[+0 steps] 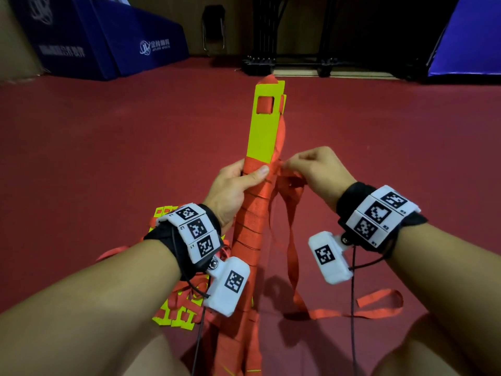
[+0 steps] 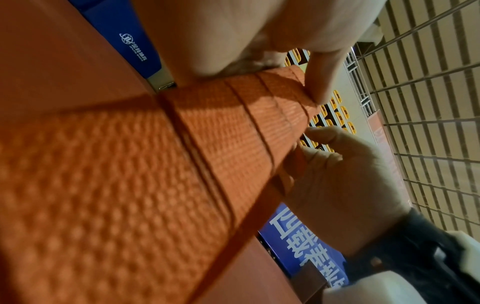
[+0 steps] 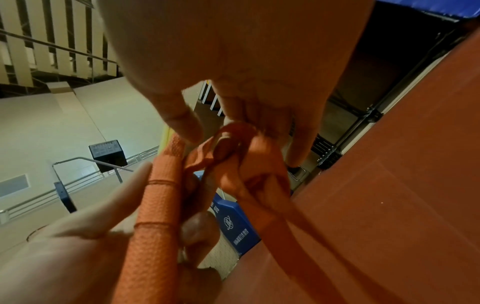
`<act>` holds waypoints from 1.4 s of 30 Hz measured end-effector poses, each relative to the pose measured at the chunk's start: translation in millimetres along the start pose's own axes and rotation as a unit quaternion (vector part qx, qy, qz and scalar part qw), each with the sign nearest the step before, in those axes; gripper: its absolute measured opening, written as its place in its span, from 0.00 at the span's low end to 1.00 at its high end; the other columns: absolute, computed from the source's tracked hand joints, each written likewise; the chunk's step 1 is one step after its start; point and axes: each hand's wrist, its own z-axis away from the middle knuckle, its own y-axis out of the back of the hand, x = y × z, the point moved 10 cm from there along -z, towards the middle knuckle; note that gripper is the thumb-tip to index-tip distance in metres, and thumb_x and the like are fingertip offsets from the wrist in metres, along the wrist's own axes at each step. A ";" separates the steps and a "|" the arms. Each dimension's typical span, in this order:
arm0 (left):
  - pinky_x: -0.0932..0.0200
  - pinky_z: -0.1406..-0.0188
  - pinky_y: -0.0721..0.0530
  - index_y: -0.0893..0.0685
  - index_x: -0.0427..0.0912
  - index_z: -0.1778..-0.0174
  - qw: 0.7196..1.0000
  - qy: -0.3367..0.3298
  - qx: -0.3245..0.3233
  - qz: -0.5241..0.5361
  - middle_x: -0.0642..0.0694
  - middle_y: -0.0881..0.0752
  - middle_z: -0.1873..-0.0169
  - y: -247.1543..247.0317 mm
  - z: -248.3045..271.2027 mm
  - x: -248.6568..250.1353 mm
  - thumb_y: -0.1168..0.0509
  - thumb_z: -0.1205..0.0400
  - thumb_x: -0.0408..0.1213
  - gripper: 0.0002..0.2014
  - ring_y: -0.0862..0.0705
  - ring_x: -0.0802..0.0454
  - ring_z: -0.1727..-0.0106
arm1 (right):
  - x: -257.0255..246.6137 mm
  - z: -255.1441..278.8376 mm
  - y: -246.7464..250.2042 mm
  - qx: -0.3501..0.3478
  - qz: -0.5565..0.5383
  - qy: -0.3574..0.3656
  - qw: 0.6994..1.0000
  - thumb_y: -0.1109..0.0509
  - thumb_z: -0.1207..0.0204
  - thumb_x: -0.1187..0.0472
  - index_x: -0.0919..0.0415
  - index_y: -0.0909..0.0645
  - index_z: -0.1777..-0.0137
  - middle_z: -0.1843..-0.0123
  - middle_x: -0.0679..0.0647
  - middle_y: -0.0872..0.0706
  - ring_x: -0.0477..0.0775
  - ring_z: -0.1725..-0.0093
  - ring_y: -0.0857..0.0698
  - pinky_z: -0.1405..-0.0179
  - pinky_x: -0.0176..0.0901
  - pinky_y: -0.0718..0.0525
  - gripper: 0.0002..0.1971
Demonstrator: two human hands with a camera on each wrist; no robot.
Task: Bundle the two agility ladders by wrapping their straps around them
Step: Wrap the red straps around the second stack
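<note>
A dark red sports floor (image 1: 108, 158) is spread beneath everything. Above it, a long bundle of yellow-green flat plastic rungs wound in orange webbing (image 1: 267, 137) is held pointing away from the person, gripped at mid-length by the left hand (image 1: 233, 188), thumb laid across the windings. A second yellow-and-orange ladder heap (image 1: 179, 308) lies on the floor at left. The loose orange strap (image 1: 294, 256) is pinched in the right hand (image 1: 311, 172) just beside the bundle, its tail trailing onto the floor.

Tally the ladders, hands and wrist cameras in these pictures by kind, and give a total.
Agility ladders: 2, the bundled ladder held upright and the loose ladder on the floor.
Hands: 2, left hand and right hand.
Wrist cameras: 2, left camera and right camera.
Total: 6
</note>
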 end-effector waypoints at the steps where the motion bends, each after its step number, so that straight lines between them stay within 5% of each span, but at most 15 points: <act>1: 0.52 0.68 0.15 0.16 0.31 0.40 1.000 0.002 -0.003 -0.001 0.45 0.15 0.67 -0.5 0.4 -0.4 0.34 0.14 0.32 0.10 0.17 0.52 0.72 | 1.0 -0.6 3.2 0.017 -0.014 -0.006 1.000 0.29 0.22 0.67 0.83 0.17 0.61 0.74 0.62 0.15 0.53 0.76 0.19 0.73 0.41 0.21 0.15; 8: 0.52 0.55 0.19 0.13 0.35 0.44 1.000 -0.016 -0.023 0.003 0.34 0.17 0.54 -9.5 2.9 1.9 0.30 0.25 0.39 0.16 0.19 0.43 0.56 | -0.5 -1.4 9.2 0.027 0.056 -0.005 0.998 0.21 0.32 0.65 0.65 0.14 0.71 0.78 0.57 0.16 0.54 0.77 0.21 0.73 0.45 0.21 0.09; 14: 0.60 0.61 0.16 0.13 0.39 0.48 0.999 -0.024 -0.039 -0.026 0.47 0.12 0.63 -9.4 1.6 0.1 0.29 0.24 0.37 0.10 0.15 0.54 0.64 | 2.4 -1.9 11.6 0.009 0.084 -0.019 0.996 0.19 0.33 0.64 0.64 0.15 0.72 0.76 0.56 0.14 0.56 0.75 0.17 0.72 0.44 0.18 0.10; 19: 0.50 0.61 0.17 0.14 0.41 0.52 0.998 -0.015 -0.034 -0.043 0.48 0.14 0.69 -5.2 0.9 -1.7 0.29 0.18 0.33 0.01 0.17 0.54 0.71 | 4.1 -1.6 7.7 -0.017 0.093 -0.014 0.995 0.24 0.31 0.72 0.60 0.18 0.64 0.73 0.53 0.16 0.50 0.72 0.18 0.64 0.42 0.19 0.08; 24: 0.57 0.61 0.18 0.15 0.36 0.53 0.997 -0.004 -0.038 -0.064 0.43 0.15 0.65 -13.6 2.7 -3.5 0.28 0.27 0.40 0.12 0.17 0.50 0.65 | 8.1 2.7 -4.3 -0.065 0.161 -0.046 0.984 0.32 0.33 0.79 0.57 0.20 0.74 0.81 0.45 0.20 0.40 0.82 0.23 0.79 0.31 0.25 0.17; 29: 0.44 0.44 0.23 0.14 0.30 0.45 0.998 -0.001 -0.038 -0.048 0.35 0.15 0.54 -16.5 5.3 -0.9 0.23 0.32 0.48 0.27 0.20 0.41 0.51 | 19.0 -0.3 1.2 -0.039 0.139 -0.090 0.985 0.43 0.32 0.79 0.57 0.18 0.82 0.84 0.49 0.21 0.46 0.82 0.24 0.76 0.36 0.24 0.24; 32: 0.42 0.48 0.24 0.13 0.34 0.48 0.998 0.004 -0.033 -0.058 0.36 0.17 0.57 -15.0 4.7 -0.7 0.24 0.28 0.43 0.18 0.20 0.42 0.55 | 21.3 -0.3 1.3 -0.041 0.148 -0.099 0.983 0.45 0.32 0.78 0.52 0.16 0.83 0.83 0.49 0.19 0.45 0.83 0.23 0.75 0.37 0.23 0.28; 36: 0.41 0.55 0.21 0.13 0.41 0.52 0.997 0.015 -0.034 -0.070 0.46 0.17 0.68 -13.6 3.8 -2.2 0.28 0.24 0.40 0.09 0.20 0.48 0.68 | 14.8 3.3 -5.1 -0.066 0.158 -0.097 0.980 0.44 0.30 0.77 0.58 0.16 0.72 0.74 0.55 0.12 0.48 0.79 0.16 0.78 0.37 0.18 0.20; 38: 0.44 0.58 0.20 0.14 0.41 0.51 0.997 0.016 -0.032 -0.068 0.50 0.16 0.71 -13.1 4.4 -0.4 0.28 0.20 0.36 0.05 0.19 0.53 0.72 | 12.5 3.8 -7.5 -0.071 0.146 -0.088 0.983 0.44 0.30 0.78 0.62 0.17 0.71 0.74 0.56 0.13 0.52 0.75 0.13 0.71 0.41 0.14 0.18; 42: 0.42 0.52 0.17 0.16 0.31 0.40 0.999 0.019 0.013 -0.030 0.41 0.12 0.60 0.3 2.9 2.3 0.35 0.14 0.31 0.10 0.16 0.55 0.73 | 9.8 2.5 -3.7 -0.056 0.167 -0.066 0.982 0.39 0.29 0.70 0.61 0.16 0.73 0.72 0.60 0.12 0.53 0.77 0.19 0.76 0.41 0.19 0.15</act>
